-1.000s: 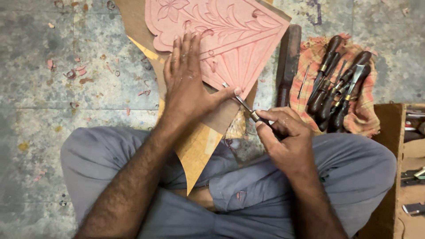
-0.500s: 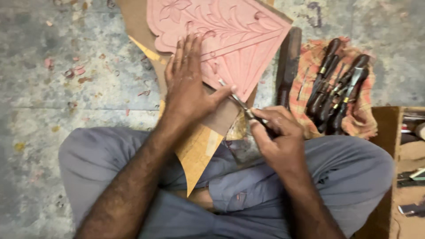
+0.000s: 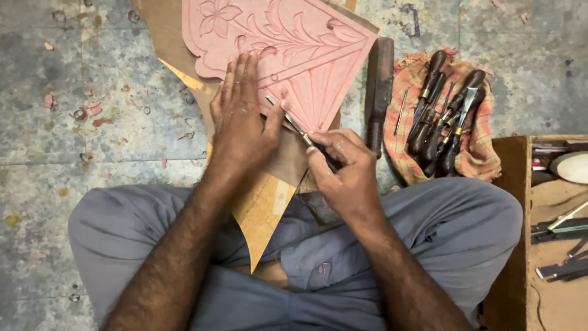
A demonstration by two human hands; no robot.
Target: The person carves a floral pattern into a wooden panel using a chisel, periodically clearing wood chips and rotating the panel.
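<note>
Right hand gripping carving chisel; left hand flat, pinning pink carved panel near lower edge. Shallow cuts, thumb guiding blade.

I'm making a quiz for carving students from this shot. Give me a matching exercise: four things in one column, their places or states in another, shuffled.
Things:
1. left hand
2. right hand
3. spare chisels
4. mallet

Places or states:
A. lying on the checked cloth
B. pressed flat on the pink carved panel
C. on the floor between panel and cloth
D. closed around a thin chisel

Pairs: 1-B, 2-D, 3-A, 4-C
</note>
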